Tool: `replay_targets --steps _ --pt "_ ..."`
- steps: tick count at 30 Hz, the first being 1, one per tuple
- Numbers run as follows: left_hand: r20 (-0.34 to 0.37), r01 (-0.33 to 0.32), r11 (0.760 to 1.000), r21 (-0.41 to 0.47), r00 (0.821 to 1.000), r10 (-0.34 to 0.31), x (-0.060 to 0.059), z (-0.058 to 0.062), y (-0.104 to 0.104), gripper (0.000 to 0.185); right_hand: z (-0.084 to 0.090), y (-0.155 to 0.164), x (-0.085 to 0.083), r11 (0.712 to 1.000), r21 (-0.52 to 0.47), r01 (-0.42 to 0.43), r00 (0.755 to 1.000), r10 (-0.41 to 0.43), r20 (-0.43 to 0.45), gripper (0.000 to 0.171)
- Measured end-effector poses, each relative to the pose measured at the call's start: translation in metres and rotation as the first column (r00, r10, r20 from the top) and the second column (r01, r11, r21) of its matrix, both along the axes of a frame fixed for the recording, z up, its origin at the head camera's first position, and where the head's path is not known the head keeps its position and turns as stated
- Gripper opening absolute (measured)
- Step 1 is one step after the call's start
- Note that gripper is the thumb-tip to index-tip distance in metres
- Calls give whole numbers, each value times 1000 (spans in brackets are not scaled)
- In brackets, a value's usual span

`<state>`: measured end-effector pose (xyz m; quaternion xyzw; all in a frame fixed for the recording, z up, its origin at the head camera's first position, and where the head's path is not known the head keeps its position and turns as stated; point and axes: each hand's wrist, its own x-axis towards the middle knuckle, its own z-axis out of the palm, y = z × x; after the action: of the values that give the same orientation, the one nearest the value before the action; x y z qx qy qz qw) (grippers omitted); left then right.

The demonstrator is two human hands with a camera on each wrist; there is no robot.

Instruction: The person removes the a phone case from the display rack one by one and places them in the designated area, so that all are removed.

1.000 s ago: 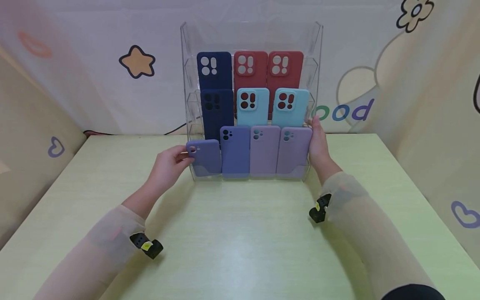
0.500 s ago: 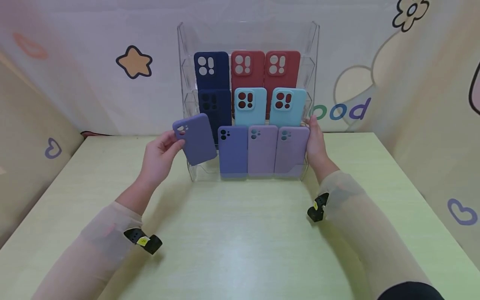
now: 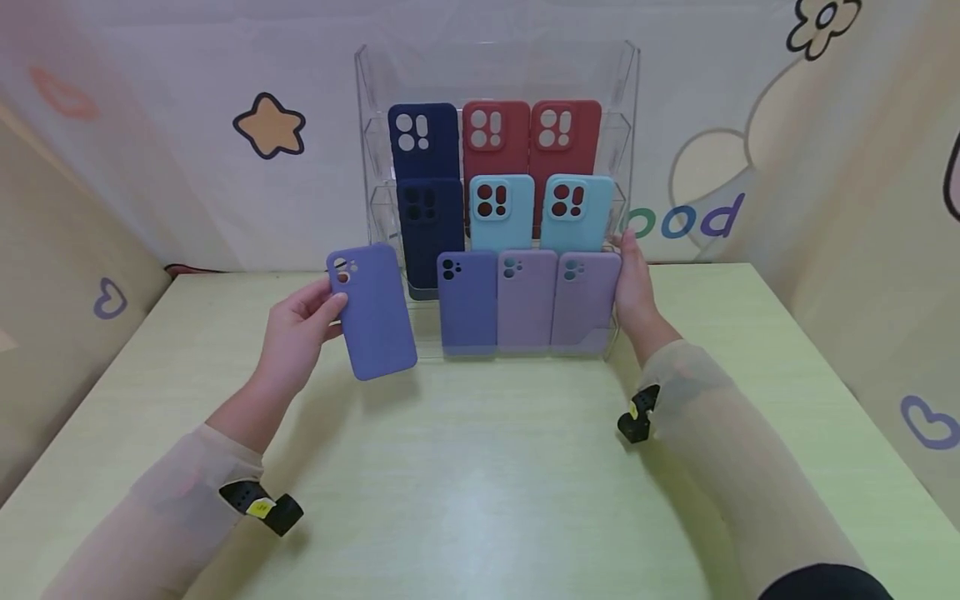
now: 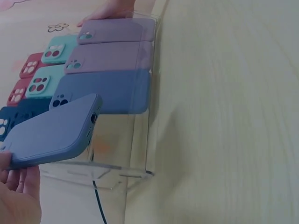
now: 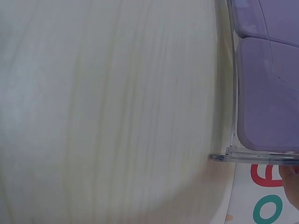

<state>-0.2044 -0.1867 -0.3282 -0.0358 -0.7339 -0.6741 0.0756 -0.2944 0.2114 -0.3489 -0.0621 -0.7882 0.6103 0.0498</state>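
the left hand (image 3: 294, 333) grips a blue-violet phone case (image 3: 372, 310) just off the clear display rack (image 3: 622, 92) near the tabletop's far edge; the right hand (image 3: 636, 292) lies flat-fingered against the rack's right side.

Pale green wood-grain table (image 3: 480, 483), and right at its back edge sits the clear acrylic display rack (image 3: 626, 75), standing upright on the tabletop, its base (image 4: 100, 173) flat against the surface.

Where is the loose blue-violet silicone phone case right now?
In the head view, the blue-violet silicone phone case is in the left hand, off the clear acrylic display rack, left of its bottom row and above the pale green table.
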Motion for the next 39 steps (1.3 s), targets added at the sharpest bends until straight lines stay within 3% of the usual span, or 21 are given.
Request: replay_targets --steps 7,20,39 --pt "70 23 1000 14 997 -24 4 0 -9 50 -1 3 0 1000 -1 -1 1000 1 -11 83" --pt "191 55 995 -84 981 -38 14 -1 -23 57 -2 0 1 1000 -16 -10 1000 10 -3 85" --pt "274 77 991 -110 961 -44 27 -9 -51 63 0 -2 1 1000 -22 -13 1000 13 4 82"
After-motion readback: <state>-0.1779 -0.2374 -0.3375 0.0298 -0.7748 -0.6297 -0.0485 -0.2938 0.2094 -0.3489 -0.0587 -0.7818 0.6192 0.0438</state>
